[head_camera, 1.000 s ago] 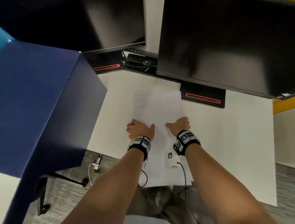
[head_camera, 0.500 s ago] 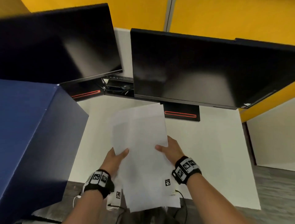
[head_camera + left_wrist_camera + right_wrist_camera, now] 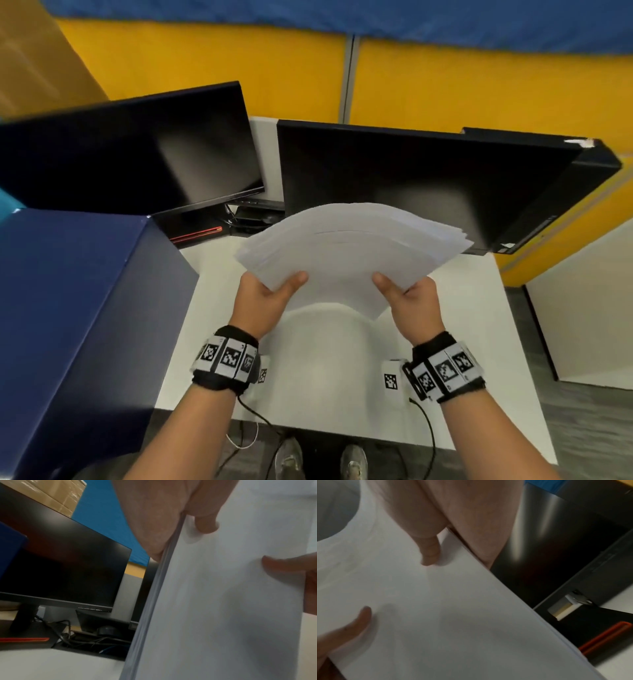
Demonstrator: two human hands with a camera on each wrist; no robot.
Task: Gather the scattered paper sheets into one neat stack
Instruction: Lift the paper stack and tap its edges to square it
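Note:
A stack of white paper sheets (image 3: 349, 253) is lifted off the white desk (image 3: 329, 370), its far edges slightly fanned. My left hand (image 3: 270, 294) grips the stack's left side, thumb on top and fingers hidden underneath. My right hand (image 3: 407, 294) grips the right side the same way. In the left wrist view the thumb lies on the sheets (image 3: 223, 601) and the layered edge shows. In the right wrist view the paper (image 3: 436, 608) fills most of the frame, with the left thumb at the lower left.
Two dark monitors (image 3: 137, 154) (image 3: 411, 181) stand at the back of the desk, with cables between them. A large blue box (image 3: 68, 325) stands at the left. Yellow partition panels (image 3: 445, 78) rise behind. My shoes (image 3: 322, 459) show below the desk's near edge.
Both hands have lifted the paper stack off the desk and raised it toward the monitors, turning it crosswise. The head view has tilted upward.

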